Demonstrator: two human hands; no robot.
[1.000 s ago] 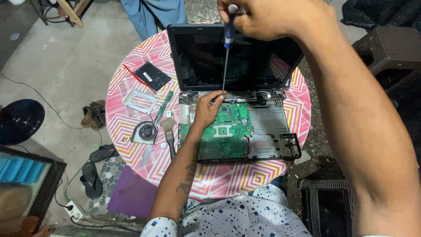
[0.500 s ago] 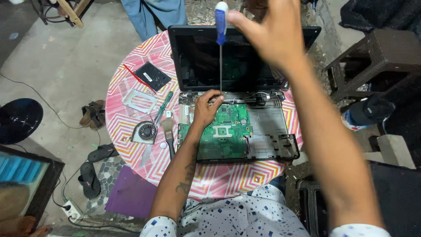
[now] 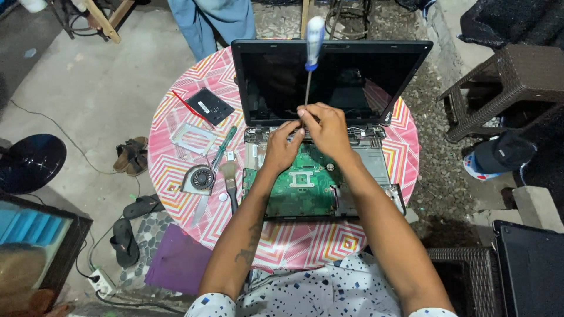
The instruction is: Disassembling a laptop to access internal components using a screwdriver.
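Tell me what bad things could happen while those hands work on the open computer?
The screwdriver stands upright over the bare green circuit board, with the right hand pinching only its thin shaft; a slip might scratch the board. Both the right and the left hand crowd one spot near the hinge, so fingers could get poked. The brush and fan lie close by and could be knocked.

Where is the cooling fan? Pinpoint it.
In the head view, the cooling fan lies on the round table, left of the opened laptop, beside the brush.
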